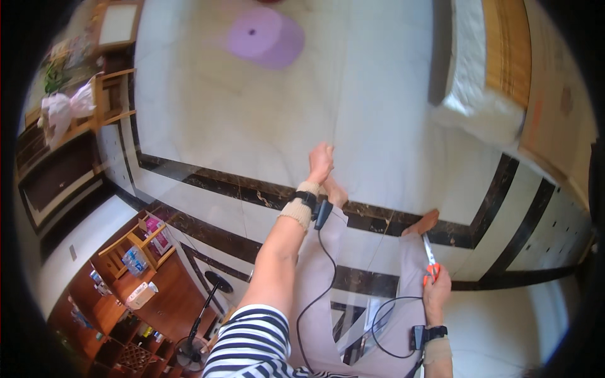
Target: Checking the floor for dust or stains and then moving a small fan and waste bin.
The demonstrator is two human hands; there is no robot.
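My left hand (321, 162) is stretched forward over the pale tiled floor, its fingers closed in a fist. Whatever may be inside those fingers is too small or hidden to make out. Lower on the right, beside my leg, my right hand (437, 291) grips a pair of scissors (432, 271) by their orange handles. The scissors' metal blades point forward, toward my bare foot (424, 222). On the floor well ahead of my left hand lies a lilac cap (268, 38).
At the far right stands a plastic-wrapped block (482, 75) beside a large cardboard box (554, 120). Wooden chairs (116, 94) are at the left. A fan (191, 353) and wooden shelves (170, 309) stand lower left. Black cables (328, 255) hang from both wrist devices.
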